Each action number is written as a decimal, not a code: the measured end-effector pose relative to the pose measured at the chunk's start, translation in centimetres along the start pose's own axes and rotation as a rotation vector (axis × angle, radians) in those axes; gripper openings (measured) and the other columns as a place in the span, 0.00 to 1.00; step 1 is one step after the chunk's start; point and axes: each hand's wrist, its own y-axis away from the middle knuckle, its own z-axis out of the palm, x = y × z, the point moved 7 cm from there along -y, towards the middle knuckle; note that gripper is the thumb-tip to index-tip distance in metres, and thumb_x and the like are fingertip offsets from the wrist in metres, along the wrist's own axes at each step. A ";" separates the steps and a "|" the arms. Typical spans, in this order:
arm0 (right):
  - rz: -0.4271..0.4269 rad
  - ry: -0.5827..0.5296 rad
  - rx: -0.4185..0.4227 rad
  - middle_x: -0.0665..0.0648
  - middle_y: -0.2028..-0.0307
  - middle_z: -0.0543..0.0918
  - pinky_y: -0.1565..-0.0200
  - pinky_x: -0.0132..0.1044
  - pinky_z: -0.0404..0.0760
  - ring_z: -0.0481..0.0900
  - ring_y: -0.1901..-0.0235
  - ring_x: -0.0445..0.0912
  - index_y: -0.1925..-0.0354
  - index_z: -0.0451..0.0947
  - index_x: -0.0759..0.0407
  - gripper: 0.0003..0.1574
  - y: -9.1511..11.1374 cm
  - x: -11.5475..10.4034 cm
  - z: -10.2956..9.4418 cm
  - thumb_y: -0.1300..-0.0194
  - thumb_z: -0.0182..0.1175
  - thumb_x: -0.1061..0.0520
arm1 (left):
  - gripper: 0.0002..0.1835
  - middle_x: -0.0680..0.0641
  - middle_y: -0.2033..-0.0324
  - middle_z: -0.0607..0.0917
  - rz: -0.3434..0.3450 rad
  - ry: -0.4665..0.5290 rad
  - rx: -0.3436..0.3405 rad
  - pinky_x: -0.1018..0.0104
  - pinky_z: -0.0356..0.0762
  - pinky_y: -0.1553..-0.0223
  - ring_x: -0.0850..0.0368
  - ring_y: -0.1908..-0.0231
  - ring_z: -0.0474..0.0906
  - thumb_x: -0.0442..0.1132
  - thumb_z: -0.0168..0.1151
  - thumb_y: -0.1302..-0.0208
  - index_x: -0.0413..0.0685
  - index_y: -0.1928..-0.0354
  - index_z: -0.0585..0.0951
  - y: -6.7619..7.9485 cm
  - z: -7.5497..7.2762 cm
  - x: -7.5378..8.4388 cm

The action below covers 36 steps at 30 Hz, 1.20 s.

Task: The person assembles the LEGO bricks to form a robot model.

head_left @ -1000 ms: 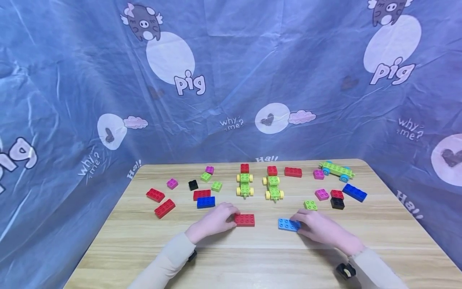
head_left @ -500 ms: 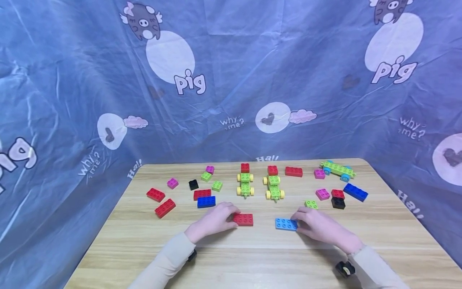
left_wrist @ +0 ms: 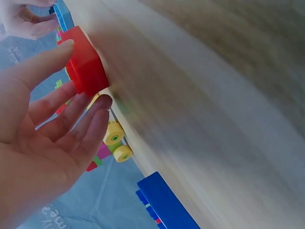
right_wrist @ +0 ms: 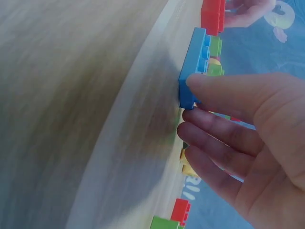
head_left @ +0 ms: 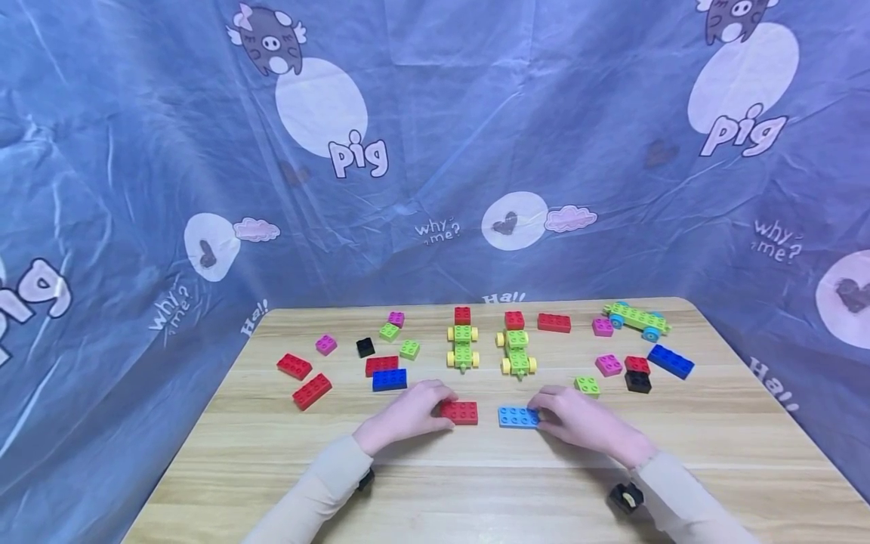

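As the right hand (head_left: 576,420) moves inward, blue brick (head_left: 518,418) pinched, nearer red brick (head_left: 464,413)

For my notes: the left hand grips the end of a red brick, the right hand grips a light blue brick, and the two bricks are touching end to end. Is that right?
Not quite: the bricks are apart. The head view shows bare table between the red brick in the left hand and the light blue brick in the right hand.

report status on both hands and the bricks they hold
Left hand pinches red brick. Right hand pinches light blue brick. Bricks apart, nothing between them in head view.
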 end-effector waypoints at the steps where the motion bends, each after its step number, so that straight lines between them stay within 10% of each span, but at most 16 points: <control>1: -0.002 -0.001 0.002 0.50 0.61 0.84 0.59 0.34 0.84 0.82 0.61 0.41 0.57 0.81 0.54 0.17 -0.1 -0.1 0.0 0.47 0.67 0.55 | 0.22 0.53 0.58 0.84 0.000 0.000 -0.001 0.75 0.77 0.54 0.65 0.60 0.77 0.48 0.68 0.46 0.48 0.50 0.80 -0.1 0.0 0.0; 36: -0.053 -0.009 0.028 0.50 0.61 0.84 0.58 0.32 0.83 0.81 0.62 0.40 0.57 0.81 0.55 0.17 -3.1 -2.1 1.1 0.47 0.67 0.54 | 0.17 0.53 0.55 0.84 -0.126 0.295 0.080 0.67 0.76 0.49 0.60 0.53 0.78 0.43 0.67 0.45 0.51 0.52 0.81 -0.4 -0.7 -1.5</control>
